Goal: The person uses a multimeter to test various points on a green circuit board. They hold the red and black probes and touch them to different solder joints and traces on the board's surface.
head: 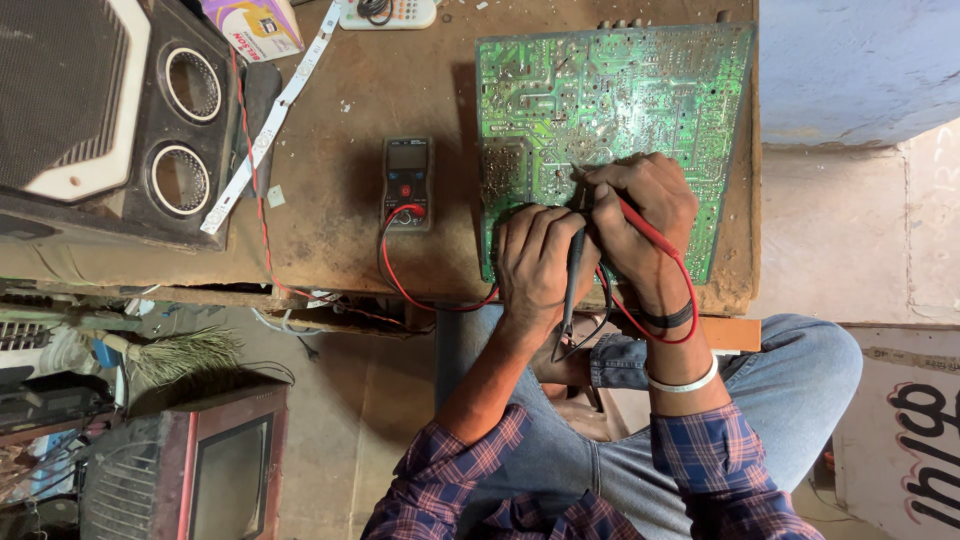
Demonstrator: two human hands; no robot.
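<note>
Left hand [535, 262] has a closed grip on the black probe [573, 285], tip down on the green circuit board [610, 110] near its lower middle. Right hand [640, 215] is just beside it, touching, with a closed grip on the red probe [645, 228], tip also on the board w/ fingers curled over it. Board lies solder side up on the brown desk [330, 200], at the right half, lower edge near the desk's front. Red lead [400, 285] loops from the probes back to a small multimeter [407, 183] lying flat left of the board, near but apart. Far left: a black speaker box [120, 120] w/ two round ports; a white LED strip [268, 125] runs diagonally beside it.
</note>
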